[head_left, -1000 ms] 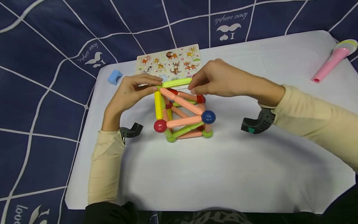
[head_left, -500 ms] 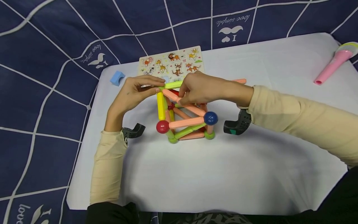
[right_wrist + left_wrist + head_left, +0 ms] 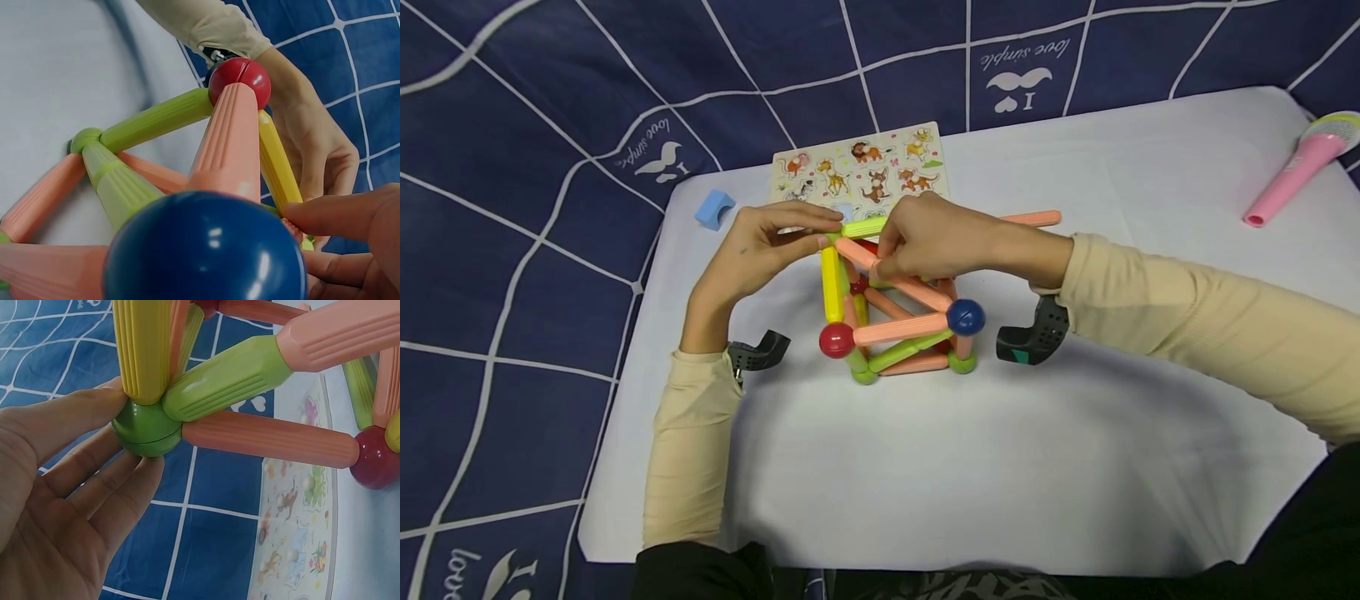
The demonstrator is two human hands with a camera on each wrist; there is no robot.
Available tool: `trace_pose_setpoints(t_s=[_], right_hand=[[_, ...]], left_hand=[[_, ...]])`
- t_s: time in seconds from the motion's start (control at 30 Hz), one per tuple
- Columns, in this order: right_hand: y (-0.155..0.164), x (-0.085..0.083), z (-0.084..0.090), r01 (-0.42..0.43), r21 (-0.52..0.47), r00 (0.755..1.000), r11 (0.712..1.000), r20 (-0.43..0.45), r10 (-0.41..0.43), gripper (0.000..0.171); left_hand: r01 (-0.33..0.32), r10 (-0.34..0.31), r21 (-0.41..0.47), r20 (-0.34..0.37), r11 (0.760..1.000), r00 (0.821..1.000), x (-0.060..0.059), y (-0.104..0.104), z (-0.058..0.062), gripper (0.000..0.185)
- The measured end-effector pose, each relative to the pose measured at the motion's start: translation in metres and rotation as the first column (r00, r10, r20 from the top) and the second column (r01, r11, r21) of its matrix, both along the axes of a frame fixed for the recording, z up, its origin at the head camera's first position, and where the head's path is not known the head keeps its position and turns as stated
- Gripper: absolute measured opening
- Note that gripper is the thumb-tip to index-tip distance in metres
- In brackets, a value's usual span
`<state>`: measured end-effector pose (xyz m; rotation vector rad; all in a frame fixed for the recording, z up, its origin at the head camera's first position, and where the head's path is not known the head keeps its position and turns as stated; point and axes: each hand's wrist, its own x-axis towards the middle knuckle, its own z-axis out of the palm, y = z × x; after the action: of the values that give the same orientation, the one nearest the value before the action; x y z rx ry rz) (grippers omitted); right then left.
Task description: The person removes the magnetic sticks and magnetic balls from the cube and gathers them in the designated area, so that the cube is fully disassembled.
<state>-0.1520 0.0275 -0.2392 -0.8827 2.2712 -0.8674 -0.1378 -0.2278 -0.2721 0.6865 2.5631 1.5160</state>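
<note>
A frame of magnetic rods and balls stands on the table, with a blue ball and a red ball at its near corners. At the far left top corner my left hand pinches a green ball between thumb and fingertips. A yellow rod, a lime rod and a pink rod meet that ball. My right hand pinches the slanting pink rods near their joint, over the top of the frame. Its palm hides the frame's far right corner.
An animal puzzle board lies behind the frame. Further left is a blue block. A loose-looking pink rod shows past my right wrist. At the far right lies a pink toy microphone on the white table.
My right hand has moved left from the frame's far right corner to the slanting pink rods, then stayed nearly still. The pink rod behind the wrist came into view. My left hand keeps its grip.
</note>
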Motion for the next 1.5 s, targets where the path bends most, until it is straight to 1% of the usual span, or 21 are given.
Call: trace_pose_setpoints(t_s=[0.17,0.3,0.4,0.47,0.57,0.63,0.7,0.77,0.9,1.0,1.07,1.13,1.2,1.23,1.27,1.3,1.37,1.4,1.5], right_hand=[[0.001,0.001,-0.001,0.015,0.000,1.000,1.000,0.003,-0.015,0.015],[0.000,0.003,-0.003,0.026,0.033,0.999,0.999,-0.030,-0.025,0.020],[0.004,0.007,0.001,0.010,0.112,0.997,0.994,-0.080,-0.001,0.026],[0.010,0.013,0.007,-0.001,0.186,0.994,0.983,-0.110,0.022,0.030],[0.025,0.027,0.018,-0.005,0.275,0.987,0.961,-0.151,0.049,0.030],[0.037,0.038,0.024,0.011,0.294,0.986,0.956,-0.163,0.039,0.029],[0.049,0.048,0.026,0.021,0.279,0.986,0.960,-0.163,0.025,0.027],[0.058,0.055,0.024,0.022,0.235,0.989,0.972,-0.147,0.014,0.024],[0.069,0.062,0.010,0.031,0.097,0.996,0.995,-0.081,-0.024,0.019],[0.072,0.065,-0.001,0.054,0.012,0.998,0.998,-0.043,-0.053,0.018],[0.073,0.067,-0.007,0.070,-0.022,0.997,0.997,-0.026,-0.070,0.018],[0.073,0.069,-0.011,0.092,-0.038,0.995,0.995,-0.026,-0.093,0.023],[0.074,0.070,-0.015,0.121,-0.046,0.992,0.992,-0.023,-0.122,0.030],[0.074,0.071,-0.016,0.133,-0.051,0.991,0.990,-0.025,-0.134,0.032],[0.075,0.071,-0.017,0.147,-0.052,0.989,0.988,-0.020,-0.148,0.035],[0.076,0.071,-0.018,0.160,-0.056,0.987,0.986,-0.018,-0.161,0.036],[0.078,0.072,-0.019,0.186,-0.065,0.982,0.980,-0.006,-0.187,0.039],[0.078,0.072,-0.020,0.199,-0.066,0.980,0.978,-0.003,-0.199,0.040],[0.079,0.074,-0.022,0.236,-0.071,0.972,0.969,0.008,-0.236,0.040]], left_hand=[[0.000,0.000,-0.007,0.003,1.000,1.000,0.000,0.000,0.001,0.021],[-0.009,0.009,-0.015,0.002,1.000,1.000,0.000,0.000,0.001,0.021],[-0.017,0.017,-0.013,0.005,1.000,1.000,0.000,0.001,0.001,0.022],[-0.014,0.014,-0.007,0.005,1.000,1.000,0.000,0.001,0.001,0.022],[-0.008,0.008,0.001,0.002,1.000,1.000,0.000,0.002,0.001,0.022],[-0.009,0.008,-0.007,-0.004,1.000,1.000,0.002,0.004,0.004,0.022],[-0.010,0.009,-0.013,-0.012,1.000,1.000,0.002,0.004,0.005,0.022],[-0.008,0.008,-0.016,-0.018,1.000,1.000,0.002,0.004,0.006,0.022],[-0.004,0.004,-0.013,-0.021,1.000,1.000,-0.001,0.001,0.000,0.022],[-0.029,0.026,-0.057,-0.042,0.998,0.999,0.002,0.002,-0.001,0.024],[-0.057,0.042,-0.125,-0.114,0.991,0.993,0.010,0.005,0.002,0.028],[-0.067,0.022,-0.206,-0.214,0.976,0.977,0.023,0.014,0.008,0.033],[-0.069,-0.028,-0.299,-0.308,0.952,0.951,0.041,0.028,0.015,0.037],[-0.067,-0.063,-0.342,-0.354,0.937,0.933,0.051,0.036,0.019,0.038],[-0.058,-0.099,-0.376,-0.384,0.925,0.918,0.061,0.045,0.022,0.040],[-0.045,-0.132,-0.398,-0.404,0.916,0.905,0.069,0.053,0.024,0.041],[-0.031,-0.180,-0.443,-0.426,0.896,0.887,0.083,0.069,0.026,0.042],[-0.028,-0.199,-0.462,-0.434,0.887,0.878,0.087,0.075,0.024,0.043],[-0.010,-0.244,-0.508,-0.431,0.861,0.869,0.092,0.093,0.016,0.049]])
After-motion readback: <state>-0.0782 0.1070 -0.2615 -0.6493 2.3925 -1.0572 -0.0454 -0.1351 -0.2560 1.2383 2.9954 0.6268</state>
